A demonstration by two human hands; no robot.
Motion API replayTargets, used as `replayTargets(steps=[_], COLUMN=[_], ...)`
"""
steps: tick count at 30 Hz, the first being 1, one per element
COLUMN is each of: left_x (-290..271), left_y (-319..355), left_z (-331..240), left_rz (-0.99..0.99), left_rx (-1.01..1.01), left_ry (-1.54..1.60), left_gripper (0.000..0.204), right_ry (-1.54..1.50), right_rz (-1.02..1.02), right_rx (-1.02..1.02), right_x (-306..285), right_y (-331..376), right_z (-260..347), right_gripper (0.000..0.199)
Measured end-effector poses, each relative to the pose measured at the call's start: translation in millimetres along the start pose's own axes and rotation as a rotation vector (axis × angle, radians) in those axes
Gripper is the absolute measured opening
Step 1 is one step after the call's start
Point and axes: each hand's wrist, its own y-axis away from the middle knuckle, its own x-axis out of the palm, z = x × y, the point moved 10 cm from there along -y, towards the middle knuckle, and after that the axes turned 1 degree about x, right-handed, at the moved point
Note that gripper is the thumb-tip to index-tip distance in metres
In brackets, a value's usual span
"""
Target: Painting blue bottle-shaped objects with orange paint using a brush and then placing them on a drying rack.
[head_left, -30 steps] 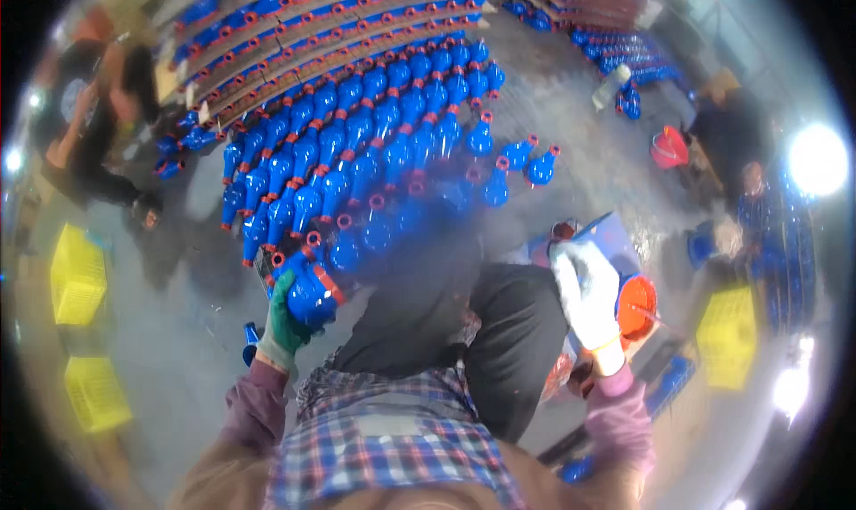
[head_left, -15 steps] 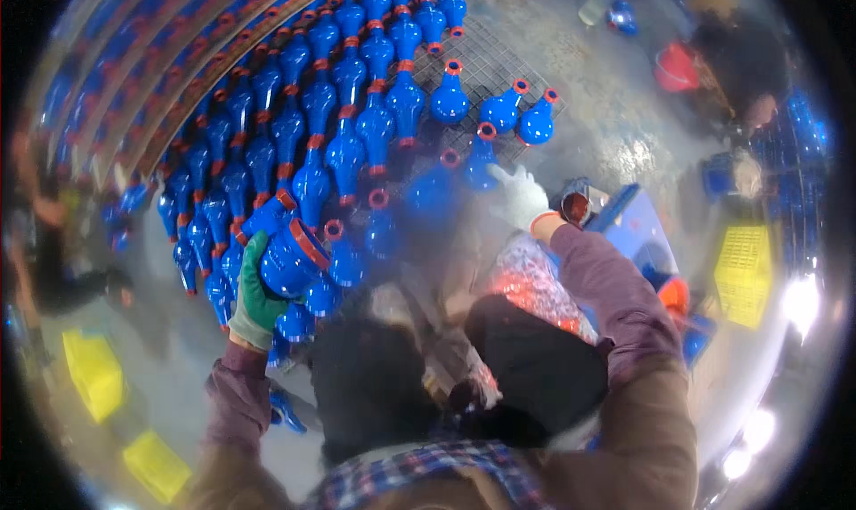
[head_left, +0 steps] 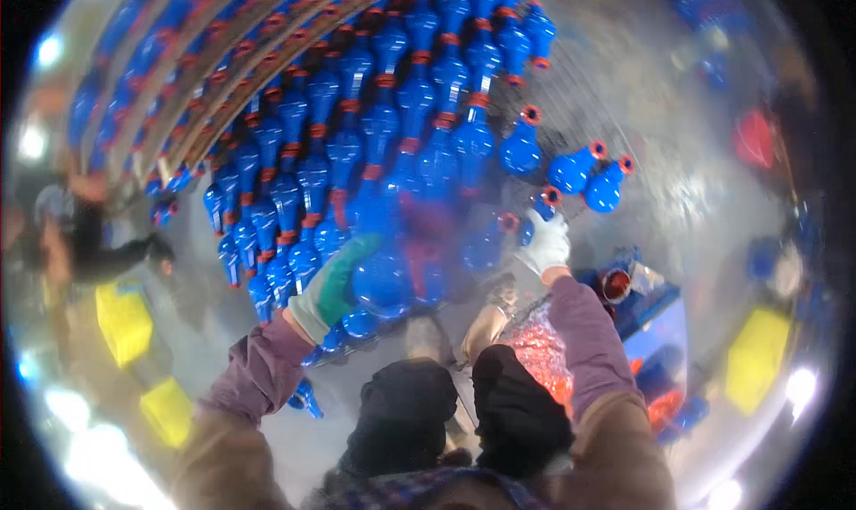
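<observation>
My left hand [head_left: 334,287], in a green and white glove, is closed on the side of a large blue fitting [head_left: 382,283]; motion smears this piece and its far side. My right hand [head_left: 546,245], in a white glove, lies over a blue bulb-shaped fitting [head_left: 538,209] with a red flanged end, fingers bent around it. Part of that fitting is hidden by the glove. Left of it stands another bulb-shaped fitting [head_left: 484,245], blurred. Beyond my right hand rest more fittings, one upright [head_left: 521,153] and one lying tilted [head_left: 571,169].
Dense rows of blue fittings [head_left: 415,100] with red ends stand ahead and to the left. By my right forearm are a clear bag of red pieces [head_left: 538,345] and a blue bin [head_left: 655,332]. Yellow boxes [head_left: 125,323] stand left; another person's arm [head_left: 116,256] shows there.
My view has shifted, so the rows sit farther right. My left hand has moved inward with its large fitting. My right hand, earlier spread beside the bulb-shaped fitting, is now over it.
</observation>
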Motion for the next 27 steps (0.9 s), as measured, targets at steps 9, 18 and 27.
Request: replayTargets(steps=[9,18,27], left_x=[-27,-5,40], left_y=[150,320,386], left_z=[-17,-27,-71], left_rz=[-0.042,-0.26,-0.122], left_rx=[0.082,0.055,0.135], left_ry=[0.046,0.366,0.435], left_gripper=[0.063,0.057,0.067], right_ry=[0.116,-0.659,-1.353], right_rz=[0.176,0.1,0.073], right_rx=[-0.094,0.214,0.364], right_x=[-77,-196,-327], right_y=[92,220,332], right_z=[33,-13,-7], right_gripper=[0.076,0.077,0.07])
